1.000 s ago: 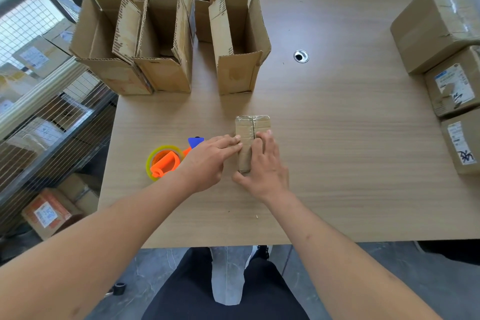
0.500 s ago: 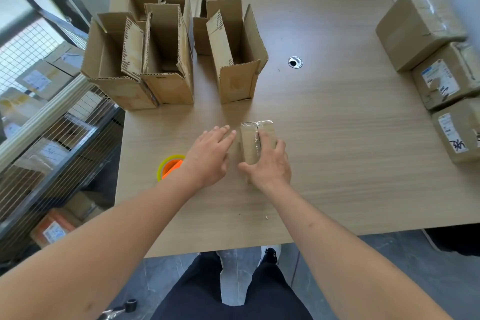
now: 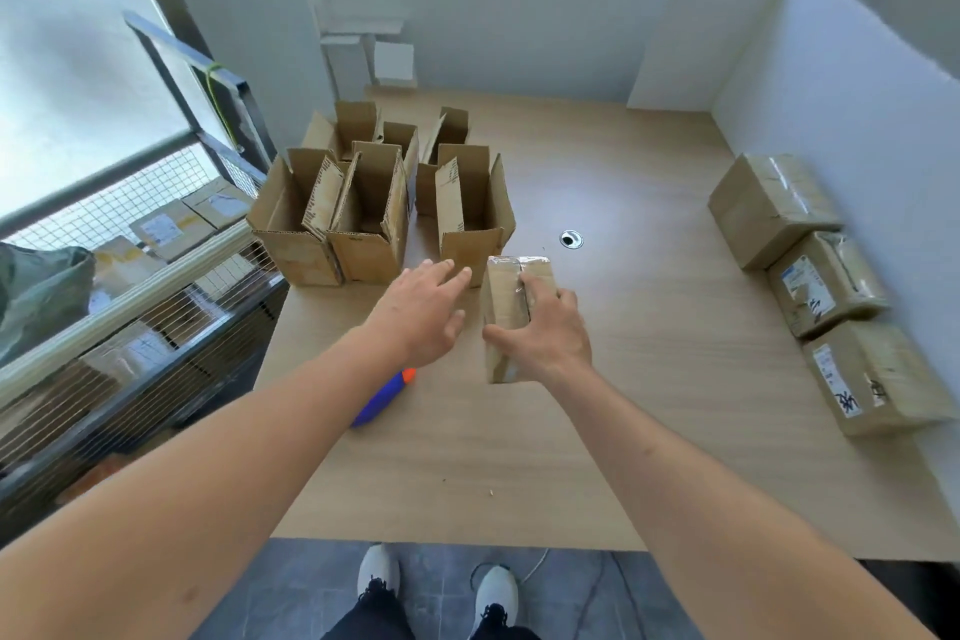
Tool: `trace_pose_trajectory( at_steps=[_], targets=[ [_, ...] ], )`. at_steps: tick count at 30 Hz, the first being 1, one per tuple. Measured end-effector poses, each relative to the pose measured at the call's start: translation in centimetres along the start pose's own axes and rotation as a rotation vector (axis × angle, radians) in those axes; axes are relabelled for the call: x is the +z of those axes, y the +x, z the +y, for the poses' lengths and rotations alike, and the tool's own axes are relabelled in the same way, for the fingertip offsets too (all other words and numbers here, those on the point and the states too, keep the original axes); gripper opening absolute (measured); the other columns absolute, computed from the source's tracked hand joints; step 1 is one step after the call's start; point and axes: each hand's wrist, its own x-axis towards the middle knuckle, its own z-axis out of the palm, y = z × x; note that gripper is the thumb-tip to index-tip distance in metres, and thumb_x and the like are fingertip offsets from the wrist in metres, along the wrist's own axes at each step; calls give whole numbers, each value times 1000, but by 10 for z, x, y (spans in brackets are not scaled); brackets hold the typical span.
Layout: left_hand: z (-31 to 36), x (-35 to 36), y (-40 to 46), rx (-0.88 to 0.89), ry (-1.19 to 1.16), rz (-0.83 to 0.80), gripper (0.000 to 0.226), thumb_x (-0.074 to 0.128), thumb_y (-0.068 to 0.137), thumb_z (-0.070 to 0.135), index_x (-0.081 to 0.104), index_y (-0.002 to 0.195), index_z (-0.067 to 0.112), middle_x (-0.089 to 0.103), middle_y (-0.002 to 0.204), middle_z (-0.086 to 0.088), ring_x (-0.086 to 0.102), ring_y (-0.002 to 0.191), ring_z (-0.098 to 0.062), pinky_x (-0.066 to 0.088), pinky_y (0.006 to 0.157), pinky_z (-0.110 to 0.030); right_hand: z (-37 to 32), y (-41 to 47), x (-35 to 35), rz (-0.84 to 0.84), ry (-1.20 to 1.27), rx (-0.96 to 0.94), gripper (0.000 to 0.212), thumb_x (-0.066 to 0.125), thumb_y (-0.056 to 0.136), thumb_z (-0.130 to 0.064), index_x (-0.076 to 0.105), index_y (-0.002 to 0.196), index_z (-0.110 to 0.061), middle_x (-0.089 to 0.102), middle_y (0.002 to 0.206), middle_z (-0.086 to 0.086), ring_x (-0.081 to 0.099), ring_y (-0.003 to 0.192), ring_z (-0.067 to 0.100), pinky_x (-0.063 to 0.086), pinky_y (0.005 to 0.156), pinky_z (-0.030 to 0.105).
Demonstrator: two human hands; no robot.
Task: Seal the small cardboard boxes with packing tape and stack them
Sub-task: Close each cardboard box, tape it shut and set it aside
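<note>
Tape dispenser (image 3: 383, 399): blue and orange, under your left forearm near the desk's (image 3: 649, 431) left edge.
Right hand (image 3: 545, 333): you grip the taped small box (image 3: 506, 299) from above, mid-desk.
Left hand (image 3: 423, 309): fingers spread, holding nothing, just left of that box.
Sealed boxes (image 3: 826, 286): three along the right edge.
Open boxes (image 3: 374, 203): clustered toward the far left corner.

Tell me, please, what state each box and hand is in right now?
Small box: taped shut, gripped by right hand.
Right hand: gripping the small box.
Left hand: open, holding nothing.
Open boxes: flaps up, unsealed.
Sealed boxes: taped, at table's right edge.
</note>
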Motion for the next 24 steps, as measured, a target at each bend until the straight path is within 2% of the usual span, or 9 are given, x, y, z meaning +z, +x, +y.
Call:
trace_pose_trajectory(
  at_steps=[7, 13, 18, 24],
  targets=[
    [24, -65, 3, 101, 43, 74, 65, 50, 102, 37, 27, 160, 18, 34, 162, -10, 27, 150, -33, 27, 122, -52, -25, -22, -64, 107, 16, -45, 85, 76, 65, -59, 42, 142, -45, 45, 125, 3, 57, 113, 29, 52, 94, 40],
    [42, -112, -2, 194, 65, 127, 62, 49, 103, 35, 31, 159, 16, 39, 157, -10, 36, 142, -31, 33, 116, -45, -45, -55, -101, 213, -2, 20, 84, 75, 65, -58, 44, 142, -46, 45, 120, 1, 57, 111, 29, 51, 92, 37],
    [54, -126, -5, 265, 26, 116, 63, 48, 102, 38, 30, 158, 17, 38, 159, -10, 32, 147, -34, 31, 120, -48, -54, -81, -122, 285, -1, 77, 87, 69, 60, -62, 42, 142, -49, 44, 121, 0, 57, 112, 28, 53, 93, 40],
    [94, -144, -11, 356, 20, 113, 62, 48, 104, 38, 28, 159, 19, 32, 162, -7, 26, 150, -36, 27, 119, -44, -48, -106, -159, 380, -12, 126, 90, 70, 61, -65, 42, 145, -48, 45, 126, 2, 57, 115, 27, 53, 94, 39]
  ],
)
